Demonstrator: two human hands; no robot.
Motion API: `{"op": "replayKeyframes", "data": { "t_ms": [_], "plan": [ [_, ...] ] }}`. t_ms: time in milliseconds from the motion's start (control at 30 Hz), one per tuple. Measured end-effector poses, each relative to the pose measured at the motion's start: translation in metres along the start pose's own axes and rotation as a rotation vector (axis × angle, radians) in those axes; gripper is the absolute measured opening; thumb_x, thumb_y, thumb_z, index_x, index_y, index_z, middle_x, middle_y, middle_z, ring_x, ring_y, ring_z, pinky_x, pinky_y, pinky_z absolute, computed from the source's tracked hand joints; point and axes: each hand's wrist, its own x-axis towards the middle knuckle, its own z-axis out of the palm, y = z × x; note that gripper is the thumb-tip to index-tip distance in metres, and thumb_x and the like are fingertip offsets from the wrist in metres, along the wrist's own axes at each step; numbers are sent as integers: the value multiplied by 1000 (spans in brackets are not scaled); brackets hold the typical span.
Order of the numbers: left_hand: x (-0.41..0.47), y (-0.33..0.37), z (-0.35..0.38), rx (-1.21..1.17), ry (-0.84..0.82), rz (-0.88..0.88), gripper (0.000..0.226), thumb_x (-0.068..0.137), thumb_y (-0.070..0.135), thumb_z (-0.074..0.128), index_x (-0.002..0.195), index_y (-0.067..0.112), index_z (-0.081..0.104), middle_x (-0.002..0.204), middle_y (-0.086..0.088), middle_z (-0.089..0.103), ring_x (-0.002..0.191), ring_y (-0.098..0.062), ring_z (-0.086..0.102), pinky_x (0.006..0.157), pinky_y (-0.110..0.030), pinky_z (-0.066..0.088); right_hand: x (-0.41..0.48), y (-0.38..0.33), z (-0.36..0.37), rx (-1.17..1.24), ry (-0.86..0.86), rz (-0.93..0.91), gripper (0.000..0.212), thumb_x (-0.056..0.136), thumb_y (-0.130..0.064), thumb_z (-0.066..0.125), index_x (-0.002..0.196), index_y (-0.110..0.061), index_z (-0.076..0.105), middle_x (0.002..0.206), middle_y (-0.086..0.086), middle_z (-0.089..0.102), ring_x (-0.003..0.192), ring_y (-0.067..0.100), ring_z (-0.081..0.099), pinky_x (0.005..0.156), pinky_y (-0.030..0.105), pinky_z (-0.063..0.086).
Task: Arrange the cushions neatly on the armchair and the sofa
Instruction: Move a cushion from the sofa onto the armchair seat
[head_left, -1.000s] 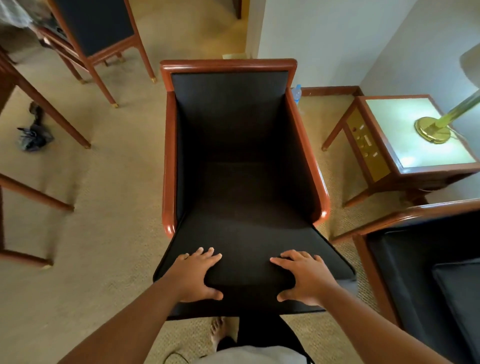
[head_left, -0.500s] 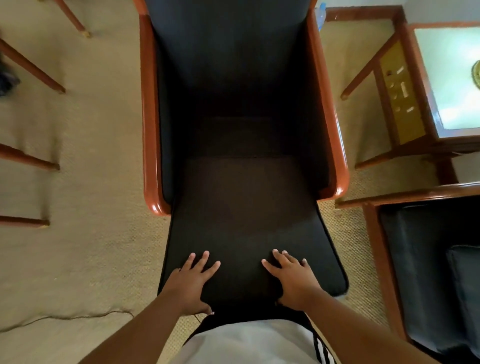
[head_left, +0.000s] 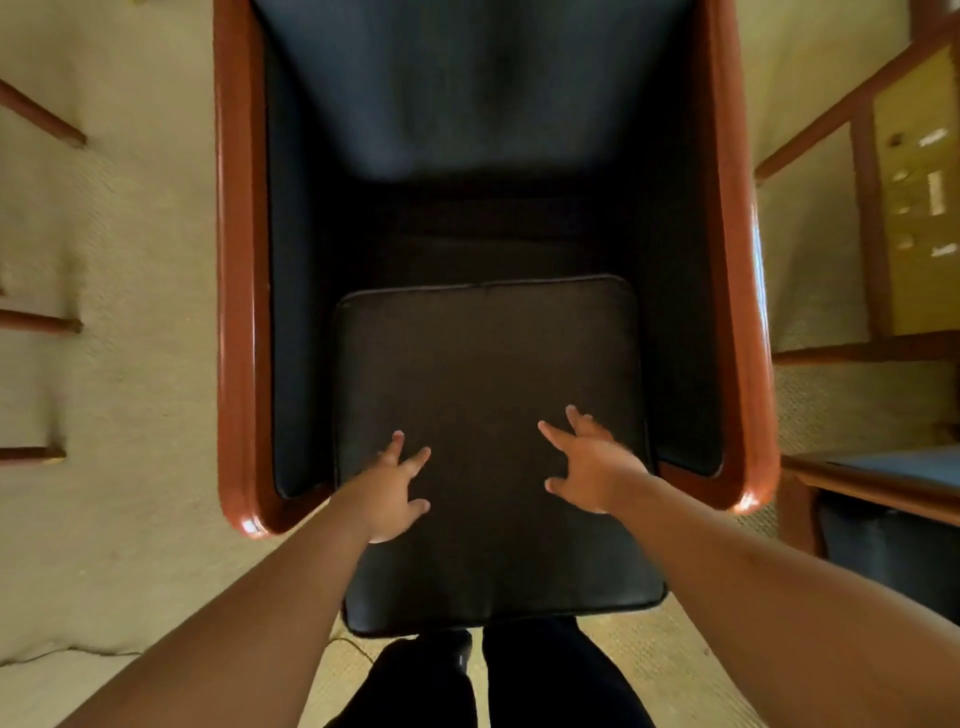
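Fingers spread and gripping nothing, our left hand (head_left: 392, 493) and right hand (head_left: 589, 467) have crept farther onto the cushion (head_left: 483, 364) beneath them, whose edge behind our wrists still overhangs the armchair (head_left: 236, 312), so more pushing likely remains.

**Views:** one, head.

**Position:** worn on the person's head, above the near end of the armchair (head_left: 234, 312).

**Facing:** forward and steeply down, almost straight onto the seat cushion (head_left: 483, 364).

**Range:** close. The armchair fills the middle of the frame, and the top of its backrest is cut off at the far edge.

**Near edge:** left forearm (head_left: 260, 623) and right forearm (head_left: 753, 597) enter from the corners, with dark trousers (head_left: 519, 686) between them.

**Left margin:** carpet (head_left: 130, 519).

**Right margin:** part of a side table (head_left: 914, 208), seen from above.

**Lens:** wide-angle; straight lines bow toward the frame edges.
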Motion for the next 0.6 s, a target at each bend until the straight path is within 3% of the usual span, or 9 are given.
{"op": "replayKeyframes", "data": {
  "t_ms": [167,367,467,600],
  "plan": [
    [75,-12,-52,98,160,-41,100,93,56,60,158,39,-15,162,-8,-35,153,-35,-16,123,-56,14,79,-6,-35,-80,84,32,114,85,-62,70,157,-42,-17,160,5,-41,152,33,-26,122,62,3],
    [151,-25,-95,202,54,-137,153,61,80,74,134,36,-53,131,-9,-68,132,-38,-51,115,-69,-10,151,-14,-54,10,24,102,148,63,-75,79,144,-44,-41,140,3,-64,138,35,-48,116,68,-12],
    [160,-27,-114,201,42,-123,162,50,87,73,128,34,-58,128,-11,-70,127,-40,-56,111,-71,-13,163,-23,-65,55,4,120,156,55,-80,80,140,-44,-46,134,4,-67,131,36,-55,110,69,-19],
    [175,-24,-148,195,50,-106,164,47,88,74,129,33,-57,129,-11,-69,127,-40,-56,112,-73,-13,179,-26,-97,82,12,121,158,51,-81,80,140,-45,-45,135,3,-67,130,36,-55,111,72,-18]
  ]
}}
